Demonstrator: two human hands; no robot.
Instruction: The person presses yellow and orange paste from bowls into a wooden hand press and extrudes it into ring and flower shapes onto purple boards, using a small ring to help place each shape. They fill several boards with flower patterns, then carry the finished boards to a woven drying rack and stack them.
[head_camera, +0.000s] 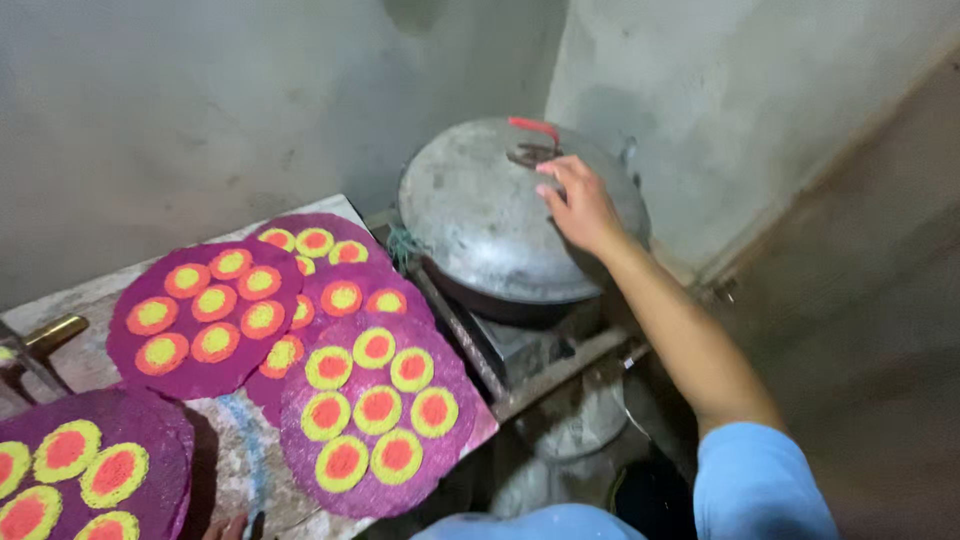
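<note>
My right hand (577, 203) reaches out over a round grey metal lid (480, 220) that covers a dark pan on a stove. Its fingers are apart and rest by the lid's handle (535, 142), which has a red strip on top; I cannot see a firm grip. Only the fingertips of my left hand (225, 527) show at the bottom edge, beside a dark object on the table. Several round purple discs (205, 315) with yellow-ringed red spots lie overlapping on the table to the left of the pan.
A metal stove frame (530, 355) holds the pan above a pale pot (575, 420). Grey concrete walls stand close behind. A brass-coloured handle (52, 335) lies at the left edge. Another purple disc (90, 465) lies at the bottom left.
</note>
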